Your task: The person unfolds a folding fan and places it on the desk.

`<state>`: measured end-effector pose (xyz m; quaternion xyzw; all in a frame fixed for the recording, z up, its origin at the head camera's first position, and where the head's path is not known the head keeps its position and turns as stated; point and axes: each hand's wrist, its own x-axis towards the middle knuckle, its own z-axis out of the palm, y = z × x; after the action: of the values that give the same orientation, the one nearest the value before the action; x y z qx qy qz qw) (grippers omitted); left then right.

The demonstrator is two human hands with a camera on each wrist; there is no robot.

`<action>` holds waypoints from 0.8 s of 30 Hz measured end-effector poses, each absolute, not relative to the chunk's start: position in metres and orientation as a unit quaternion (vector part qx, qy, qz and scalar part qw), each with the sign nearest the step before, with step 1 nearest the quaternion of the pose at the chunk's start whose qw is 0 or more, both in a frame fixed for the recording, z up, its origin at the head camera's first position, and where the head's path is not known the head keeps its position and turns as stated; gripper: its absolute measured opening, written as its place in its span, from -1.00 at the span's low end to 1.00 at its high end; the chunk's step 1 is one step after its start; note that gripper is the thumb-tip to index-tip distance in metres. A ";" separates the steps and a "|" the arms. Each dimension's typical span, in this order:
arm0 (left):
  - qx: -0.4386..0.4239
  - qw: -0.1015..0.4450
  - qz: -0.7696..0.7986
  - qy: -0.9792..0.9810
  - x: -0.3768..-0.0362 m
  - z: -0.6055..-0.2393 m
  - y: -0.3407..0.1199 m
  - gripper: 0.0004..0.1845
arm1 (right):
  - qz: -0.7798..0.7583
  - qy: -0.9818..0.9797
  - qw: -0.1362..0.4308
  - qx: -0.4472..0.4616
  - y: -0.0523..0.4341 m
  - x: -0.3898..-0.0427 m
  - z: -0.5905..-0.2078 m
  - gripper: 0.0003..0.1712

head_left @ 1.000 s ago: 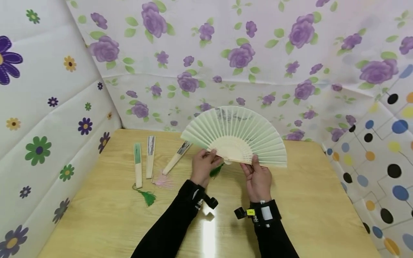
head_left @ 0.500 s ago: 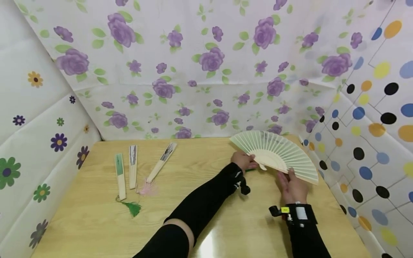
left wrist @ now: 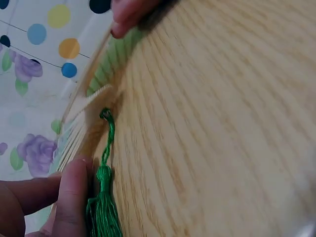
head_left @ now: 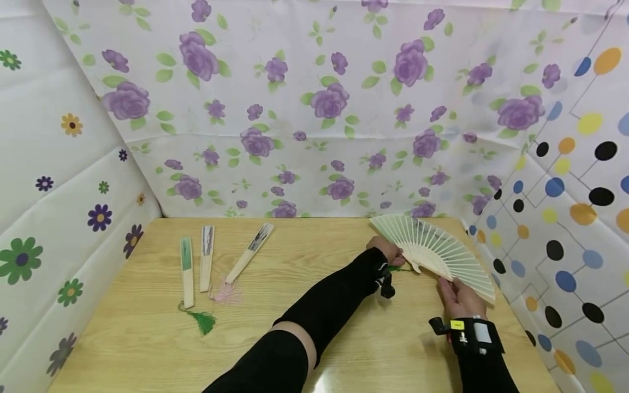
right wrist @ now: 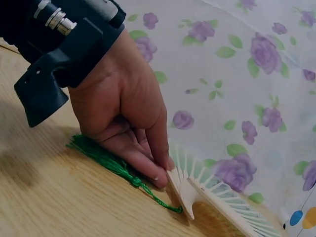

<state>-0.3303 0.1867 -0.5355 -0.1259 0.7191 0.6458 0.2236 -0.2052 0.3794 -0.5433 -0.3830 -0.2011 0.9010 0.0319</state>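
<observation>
A spread pale-green folding fan [head_left: 434, 245] with light wooden ribs is at the table's back right. My left hand [head_left: 387, 250] pinches one end guard between thumb and fingers, plain in the right wrist view, where the left hand [right wrist: 128, 98] is seen from the side. My right hand [head_left: 462, 299] pinches the other guard near its outer end. From the pivot a green tassel [left wrist: 103, 197] trails on the tabletop beside my left fingers. The fan's pivot end is at the table surface; whether its whole edge touches, I cannot tell.
Several folded fans lie at the left of the wooden table [head_left: 295, 284]: one green-tipped [head_left: 187, 273] with a green tassel [head_left: 202, 321], one grey-patterned [head_left: 207, 256], one slanted [head_left: 249, 254] by a pink tassel [head_left: 227, 293]. Flowered cloth [head_left: 295, 109] hangs behind; dotted cloth [head_left: 565, 245] borders the right.
Both hands have carried the open fan from the middle to the back right and lowered it toward the tabletop. The head view has turned right. The folded fans stay put.
</observation>
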 end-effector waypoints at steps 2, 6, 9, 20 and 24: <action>-0.134 0.236 0.653 0.707 -0.335 -0.537 0.188 -0.91 | 0.901 -0.197 0.036 -0.386 0.379 -0.207 -0.542 -0.26; -0.138 0.240 0.639 0.718 -0.344 -0.543 0.190 -0.85 | 0.890 -0.207 0.052 -0.404 0.376 -0.208 -0.539 -0.34; -0.128 0.234 0.627 0.732 -0.344 -0.545 0.189 -0.79 | 0.888 -0.209 0.062 -0.406 0.373 -0.207 -0.540 -0.36; -0.111 0.226 0.614 0.748 -0.328 -0.541 0.178 -0.76 | 0.857 -0.314 0.041 -0.406 0.352 -0.178 -0.542 -0.20; -0.085 0.227 0.661 0.710 -0.319 -0.540 0.167 -0.81 | 0.839 -0.367 0.038 -0.401 0.335 -0.158 -0.546 -0.20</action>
<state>-0.3187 0.1668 -0.5401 -0.0848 0.7104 0.6608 0.2270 -0.1583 0.3353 -0.5462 -0.4012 -0.3665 0.8386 0.0380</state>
